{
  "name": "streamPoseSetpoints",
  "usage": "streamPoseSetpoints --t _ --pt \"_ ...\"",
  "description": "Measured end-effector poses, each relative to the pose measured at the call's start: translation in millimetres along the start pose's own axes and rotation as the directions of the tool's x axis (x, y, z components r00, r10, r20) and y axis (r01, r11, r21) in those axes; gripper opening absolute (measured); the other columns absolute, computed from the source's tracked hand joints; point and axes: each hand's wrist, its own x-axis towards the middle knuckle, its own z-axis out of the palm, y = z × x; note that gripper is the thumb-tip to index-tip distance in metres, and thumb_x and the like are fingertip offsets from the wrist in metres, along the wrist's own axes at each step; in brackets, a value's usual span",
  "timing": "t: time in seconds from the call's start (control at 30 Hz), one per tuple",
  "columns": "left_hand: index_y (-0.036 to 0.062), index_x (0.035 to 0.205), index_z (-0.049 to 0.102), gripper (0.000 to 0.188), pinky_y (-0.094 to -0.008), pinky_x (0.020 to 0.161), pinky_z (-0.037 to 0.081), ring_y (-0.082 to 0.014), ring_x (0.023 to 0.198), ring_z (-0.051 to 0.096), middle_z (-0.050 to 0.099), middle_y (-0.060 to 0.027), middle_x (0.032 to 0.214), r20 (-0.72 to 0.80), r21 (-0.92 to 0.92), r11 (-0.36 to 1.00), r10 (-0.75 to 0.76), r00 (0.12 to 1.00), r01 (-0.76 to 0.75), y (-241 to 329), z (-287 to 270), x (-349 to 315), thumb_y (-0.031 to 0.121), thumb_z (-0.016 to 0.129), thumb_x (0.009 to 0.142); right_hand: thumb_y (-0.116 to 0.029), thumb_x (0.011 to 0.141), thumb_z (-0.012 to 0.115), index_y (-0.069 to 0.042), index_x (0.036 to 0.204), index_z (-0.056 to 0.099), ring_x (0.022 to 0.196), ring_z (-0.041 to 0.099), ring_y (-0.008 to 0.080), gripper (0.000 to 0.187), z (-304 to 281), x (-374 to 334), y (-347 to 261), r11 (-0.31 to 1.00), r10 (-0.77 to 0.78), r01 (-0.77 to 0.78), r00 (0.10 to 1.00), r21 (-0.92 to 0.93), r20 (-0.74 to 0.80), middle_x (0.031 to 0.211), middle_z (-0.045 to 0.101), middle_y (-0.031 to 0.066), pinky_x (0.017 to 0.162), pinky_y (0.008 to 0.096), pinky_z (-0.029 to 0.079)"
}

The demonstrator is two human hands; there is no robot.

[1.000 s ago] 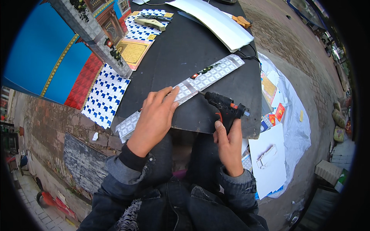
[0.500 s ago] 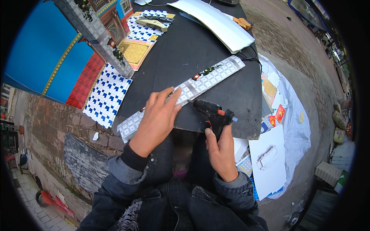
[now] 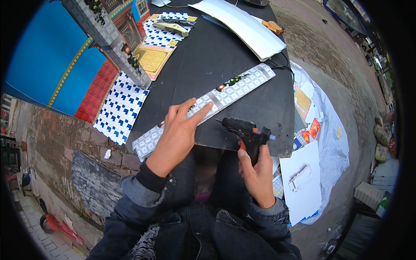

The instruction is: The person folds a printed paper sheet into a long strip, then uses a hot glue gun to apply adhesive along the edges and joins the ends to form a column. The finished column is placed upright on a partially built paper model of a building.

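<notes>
A long folded strip of printed cardboard (image 3: 242, 89), grey with a tile pattern, lies slantwise along the near part of the black table. My left hand (image 3: 177, 130) rests on its lower left half, fingers stretched and spread over it. Closed around the handle of a black hot glue gun (image 3: 242, 128) is my right hand (image 3: 258, 173), thumb beside the red trigger. A glue stick pokes out of the gun's back end. The nozzle points left, just off the strip's near edge and apart from it.
A printed cardboard house model (image 3: 65, 65) with a grey pillar stands at the left, on a blue-and-white checked sheet (image 3: 121, 108). Behind lie a utility knife (image 3: 171, 28) and white sheets (image 3: 238, 26). Right of the black table (image 3: 260, 117), a plastic bag (image 3: 333, 151) holds paper scraps.
My right hand has drawn the glue gun right and slightly down, so its nozzle has left the strip's edge. On my left hand, one finger has spread outward to the right.
</notes>
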Motion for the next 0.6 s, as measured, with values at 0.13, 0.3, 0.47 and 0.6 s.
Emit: streamPoseSetpoints --t 0.13,0.3,0.47,0.6 --pt "0.0223 0.150 0.059 0.070 -0.0462 0.109 0.042 -0.0392 0.125 0.049 0.050 -0.0209 0.150 -0.003 0.073 0.997 0.027 1.000 -0.027 0.1 5.6 -2.3 -0.012 0.054 0.089 -0.018 0.105 0.059 0.001 0.130 0.057 0.064 0.064 0.0176 0.031 -31.7 15.7 -2.8 0.990 0.088 -0.066 0.979 0.121 -0.182 0.081 0.067 0.0095 0.059 0.0317 0.050" --pt "0.0202 0.147 0.061 0.068 -0.0526 0.108 0.040 -0.0395 0.128 0.047 0.048 -0.0184 0.152 -0.022 0.122 0.991 0.057 0.998 -0.054 0.7 12.1 -4.9 -0.009 0.058 0.085 -0.036 0.108 0.055 0.004 0.114 0.065 0.091 0.067 0.0495 0.042 -54.2 54.7 -3.3 0.821 -0.057 -0.140 0.945 -0.553 -0.323 0.096 0.069 0.0308 0.078 0.0512 0.051" --pt "0.0240 0.150 0.059 0.075 -0.0500 0.110 0.038 -0.0380 0.130 0.046 0.046 -0.0152 0.156 -0.024 0.150 0.988 0.051 0.998 -0.046 -0.1 15.6 -6.3 -0.014 0.055 0.085 -0.036 0.105 0.060 0.007 0.104 0.062 0.091 0.066 0.0512 0.044 -59.1 65.6 -4.0 0.731 0.011 -0.233 0.944 -0.642 -0.330 0.096 0.068 0.0331 0.078 0.0524 0.051" --pt "0.0242 0.150 0.059 0.076 -0.0510 0.110 0.037 -0.0380 0.130 0.045 0.045 -0.0148 0.157 -0.029 0.159 0.986 0.049 0.998 -0.044 -1.5 18.5 -6.9 -0.013 0.056 0.084 -0.030 0.101 0.068 0.008 0.106 0.059 0.089 0.066 0.0483 0.039 -60.7 61.7 1.3 0.704 -0.048 -0.212 0.938 -0.678 -0.344 0.098 0.065 0.0292 0.080 0.0503 0.052"
